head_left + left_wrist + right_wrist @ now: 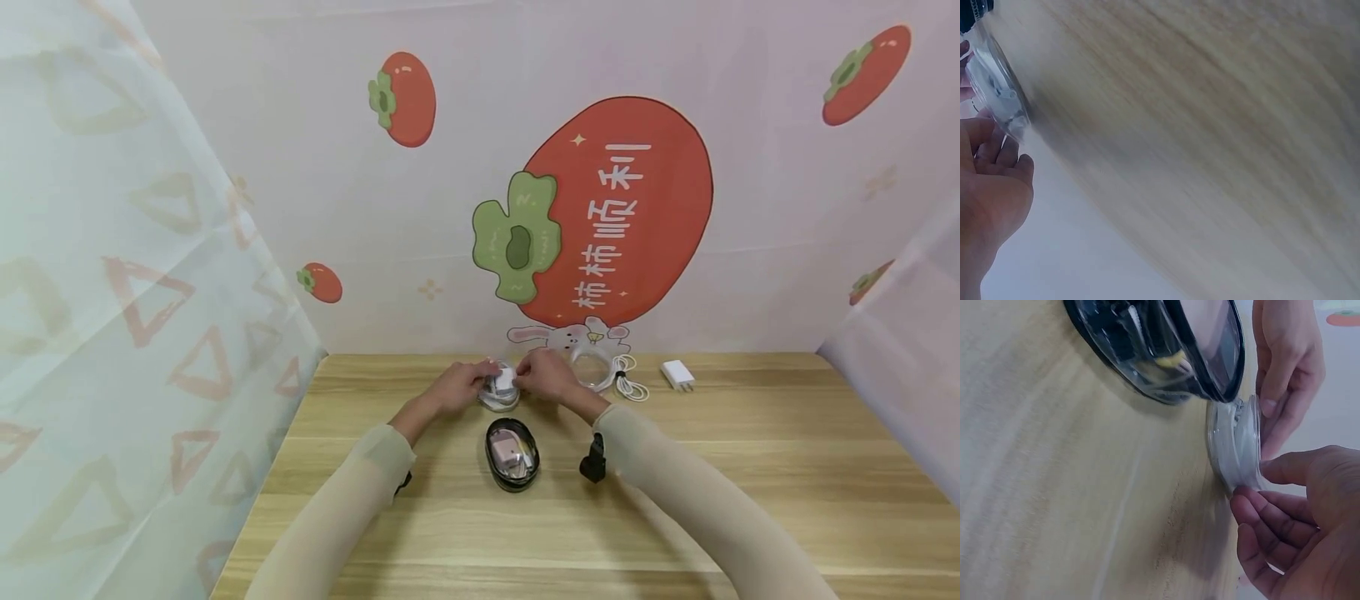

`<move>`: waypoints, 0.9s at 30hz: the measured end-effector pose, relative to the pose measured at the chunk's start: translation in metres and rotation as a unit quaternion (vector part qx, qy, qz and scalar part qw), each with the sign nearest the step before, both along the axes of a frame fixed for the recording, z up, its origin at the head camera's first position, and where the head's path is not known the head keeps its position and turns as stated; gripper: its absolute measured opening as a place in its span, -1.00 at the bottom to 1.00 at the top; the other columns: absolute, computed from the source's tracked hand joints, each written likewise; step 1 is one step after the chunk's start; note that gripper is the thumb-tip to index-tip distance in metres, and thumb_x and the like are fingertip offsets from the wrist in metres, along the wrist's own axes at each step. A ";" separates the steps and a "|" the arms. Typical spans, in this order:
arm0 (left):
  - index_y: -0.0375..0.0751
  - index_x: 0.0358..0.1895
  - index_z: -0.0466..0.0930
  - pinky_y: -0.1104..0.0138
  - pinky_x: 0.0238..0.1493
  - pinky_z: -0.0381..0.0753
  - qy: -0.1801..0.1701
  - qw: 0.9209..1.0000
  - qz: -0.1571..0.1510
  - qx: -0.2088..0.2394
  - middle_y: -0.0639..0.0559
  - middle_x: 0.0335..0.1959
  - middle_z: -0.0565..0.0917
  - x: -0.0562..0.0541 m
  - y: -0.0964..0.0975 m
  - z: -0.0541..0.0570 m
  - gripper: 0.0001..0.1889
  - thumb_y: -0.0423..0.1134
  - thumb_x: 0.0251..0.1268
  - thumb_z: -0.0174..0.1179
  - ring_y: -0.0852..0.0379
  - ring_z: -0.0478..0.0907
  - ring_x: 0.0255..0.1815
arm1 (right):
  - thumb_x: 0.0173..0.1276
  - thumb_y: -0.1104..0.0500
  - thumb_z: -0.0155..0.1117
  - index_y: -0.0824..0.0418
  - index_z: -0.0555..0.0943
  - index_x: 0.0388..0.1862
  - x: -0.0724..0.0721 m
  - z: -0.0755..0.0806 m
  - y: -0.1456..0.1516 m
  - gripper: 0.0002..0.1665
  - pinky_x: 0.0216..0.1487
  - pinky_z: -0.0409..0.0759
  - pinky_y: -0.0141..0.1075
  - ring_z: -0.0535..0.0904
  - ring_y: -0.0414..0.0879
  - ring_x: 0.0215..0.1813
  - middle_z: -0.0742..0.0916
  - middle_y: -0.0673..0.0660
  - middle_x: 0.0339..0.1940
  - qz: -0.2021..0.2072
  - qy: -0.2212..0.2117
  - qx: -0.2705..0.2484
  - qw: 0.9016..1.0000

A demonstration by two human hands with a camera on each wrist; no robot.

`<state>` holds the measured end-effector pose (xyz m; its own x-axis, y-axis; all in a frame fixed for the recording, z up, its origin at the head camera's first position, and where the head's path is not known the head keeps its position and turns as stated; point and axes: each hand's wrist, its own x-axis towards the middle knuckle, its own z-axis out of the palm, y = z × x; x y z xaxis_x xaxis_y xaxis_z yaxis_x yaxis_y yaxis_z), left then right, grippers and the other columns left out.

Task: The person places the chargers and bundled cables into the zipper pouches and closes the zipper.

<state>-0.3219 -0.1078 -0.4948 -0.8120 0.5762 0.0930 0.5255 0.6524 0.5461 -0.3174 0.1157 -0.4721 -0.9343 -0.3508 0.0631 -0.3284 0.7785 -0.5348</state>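
Note:
A small clear pouch point(499, 402) with a white cable and a white charger inside lies near the back of the table. My left hand point(463, 387) holds its left side, thumb at the edge in the right wrist view. On the opposite side, my right hand point(1297, 519) pinches the pouch's rim between thumb and fingers. The pouch point(1235, 440) looks rounded and see-through from there. In the left wrist view, the left hand point(994, 187) has its fingers bent at the pouch point(999, 90).
A black-rimmed clear oval case point(512, 454) with a charger inside stands nearer the front. Right of the hands lie a clear ring-shaped item point(592, 371), a tied white cable point(628, 379) and a white plug charger point(677, 374). A printed cloth backdrop point(420, 200) rises behind the table.

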 end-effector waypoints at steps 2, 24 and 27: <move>-0.23 0.33 0.67 0.03 0.52 0.44 0.001 1.000 -0.001 -0.002 -0.19 0.45 0.55 0.001 0.000 0.001 -0.62 -0.43 0.60 0.05 -0.16 0.46 0.51 | 0.34 0.25 0.48 0.27 0.86 -0.24 -0.002 0.002 0.001 -0.89 -0.29 0.66 -0.25 0.65 -0.14 -0.39 0.84 0.07 -0.36 -0.001 0.006 0.009 1.000; -0.14 0.36 0.64 0.05 0.44 0.54 0.069 0.993 -0.039 -0.084 -0.14 0.39 0.64 0.018 0.003 0.007 -0.64 -0.34 0.62 0.13 -0.15 0.61 0.38 | 0.45 0.28 0.39 0.30 0.82 -0.12 -0.021 0.001 0.008 -0.86 0.00 0.74 -0.01 0.76 0.07 -0.08 0.86 0.16 -0.17 -0.004 0.046 0.028 0.999; -0.22 0.35 0.63 0.05 0.45 0.53 0.076 0.993 -0.047 -0.080 -0.19 0.38 0.64 0.017 0.003 0.009 -0.64 -0.36 0.60 0.15 -0.17 0.59 0.39 | 0.45 0.23 0.41 0.29 0.82 -0.10 -0.019 0.000 0.009 -0.84 0.02 0.72 0.00 0.75 0.06 -0.09 0.85 0.16 -0.17 -0.014 0.047 0.028 0.998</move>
